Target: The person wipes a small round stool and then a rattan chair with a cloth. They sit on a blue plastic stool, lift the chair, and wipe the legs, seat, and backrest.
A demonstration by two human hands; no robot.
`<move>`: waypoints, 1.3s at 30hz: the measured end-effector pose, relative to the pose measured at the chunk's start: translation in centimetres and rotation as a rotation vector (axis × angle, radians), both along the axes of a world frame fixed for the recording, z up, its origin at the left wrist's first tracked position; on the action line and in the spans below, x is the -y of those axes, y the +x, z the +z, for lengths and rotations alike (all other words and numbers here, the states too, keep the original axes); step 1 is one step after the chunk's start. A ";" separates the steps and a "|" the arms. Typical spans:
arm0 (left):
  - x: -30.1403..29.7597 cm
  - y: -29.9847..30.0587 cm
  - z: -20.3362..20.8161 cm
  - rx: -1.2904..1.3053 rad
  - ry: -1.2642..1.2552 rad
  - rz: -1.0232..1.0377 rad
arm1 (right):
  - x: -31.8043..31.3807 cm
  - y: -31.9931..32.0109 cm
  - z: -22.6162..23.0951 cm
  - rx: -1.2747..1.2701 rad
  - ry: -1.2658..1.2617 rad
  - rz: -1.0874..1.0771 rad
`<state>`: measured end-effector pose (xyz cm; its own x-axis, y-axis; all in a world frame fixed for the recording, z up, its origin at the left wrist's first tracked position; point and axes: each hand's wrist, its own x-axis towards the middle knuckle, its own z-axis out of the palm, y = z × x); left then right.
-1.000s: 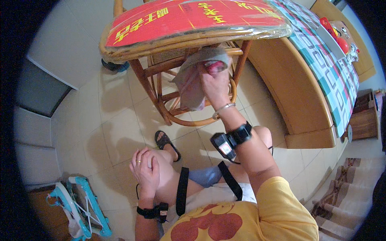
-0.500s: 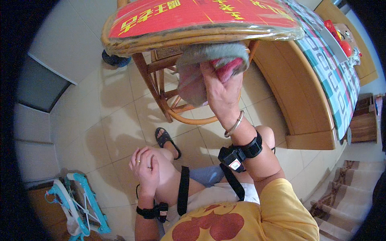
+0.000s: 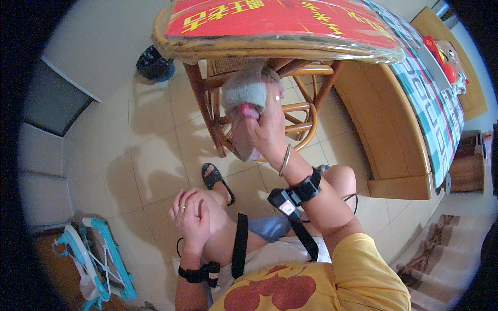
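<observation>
One bunched cloth [image 3: 243,93], grey and soft-napped, with pinkish-red patches and loose drooping folds; located at 12 o'clock, just below the near edge of the table. Blurred slightly at its edges.

One right hand [image 3: 268,128], closed around the cloth in a bunching grip; fingers partly hidden by fabric. Worn at its wrist: a smooth metal bangle [image 3: 285,159]; farther up the forearm, a black boxy device [image 3: 285,202] on a strap.

One left hand [image 3: 191,215], between 7 and 8 o'clock, half open, fingers loosely curved, resting on the bare knee and gripping nothing; slim gold ring [image 3: 182,207].

One rattan table [image 3: 228,52], 12 o'clock: rounded rim, bent-cane legs and hoops, red top sheet [image 3: 275,20] under glossy, wrinkled clear film.

One dark round bin [image 3: 154,65], between 10 and 11. One curved wooden bed frame [image 3: 384,124], between 2 and 3, with a checked cover [image 3: 436,111]. One tubular blue-and-white frame [image 3: 106,259], 8 o'clock, on pale square tiles [image 3: 155,166].
</observation>
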<state>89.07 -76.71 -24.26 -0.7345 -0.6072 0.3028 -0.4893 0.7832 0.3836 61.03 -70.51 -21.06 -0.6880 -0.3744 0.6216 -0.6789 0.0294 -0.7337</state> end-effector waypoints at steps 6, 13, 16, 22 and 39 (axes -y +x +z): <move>0.4 0.2 -0.3 -0.052 -0.029 -0.019 | 5.5 -1.3 0.6 0.068 0.246 -0.063; 0.2 0.2 -0.1 -0.063 0.003 0.002 | 8.2 -0.4 -0.4 -0.060 0.254 0.208; 0.0 0.2 0.2 -0.032 0.012 0.005 | 6.5 -1.8 -0.6 -0.119 0.382 0.188; 0.1 0.3 0.1 -0.049 0.011 0.015 | 0.4 -4.7 -2.9 -0.237 0.470 0.070; 0.0 -0.2 0.4 0.007 0.014 0.007 | -5.3 -10.3 -5.2 -0.205 0.298 -0.327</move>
<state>88.91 -76.72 -23.81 -0.7322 -0.6167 0.2891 -0.4975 0.7742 0.3914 50.69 -65.18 -26.25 -0.6739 -0.3414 0.6552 -0.7288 0.4532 -0.5133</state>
